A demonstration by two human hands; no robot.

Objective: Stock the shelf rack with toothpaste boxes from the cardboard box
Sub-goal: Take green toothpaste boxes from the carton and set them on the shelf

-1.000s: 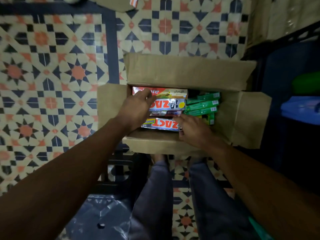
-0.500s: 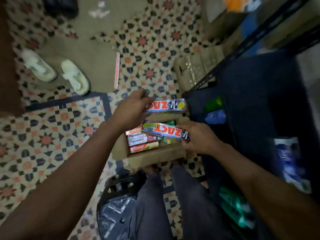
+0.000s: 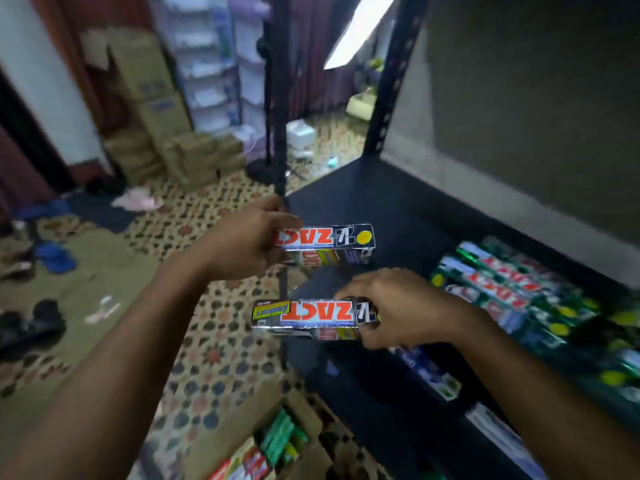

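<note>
**TRANSFER STATUS: TWO BOXES OUT OF THE CARTON, RAISED TO SHELF LEVEL**

**Change.** One second ago both hands were down inside the brown corrugated cardboard box, each on a toothpaste box. Half a second ago the two boxes were clear of its rim. Both are now up at the board of the black metal shelf rack. The cardboard box lies low at 6 o'clock in the view, with green and red boxes left inside.

**Meaning.** Pick-up is complete for this pair, and placement is judged to be the step in hand. Neither box appears to rest on the board yet.

**Grip.**
- The left hand has fingers and thumb clamped round the 9 o'clock end of the upper silver foil-card toothpaste box. This box is at view centre, over the board's front corner.
- The right hand pinches the 3 o'clock end of the lower silver foil-card toothpaste box. This box is at 6 o'clock of the first, just off the rack's front edge.

**Appearance.**
- Both boxes are long and narrow, held level from 9 to 3 o'clock.
- The red "ZACT" lettering is inverted to the camera.
- No crushing is visible, though blur limits the check.
- The stocked rows of silver and green boxes lie flat at 3 to 4 o'clock.
- Bare board shows at 12 to 1 o'clock
</note>
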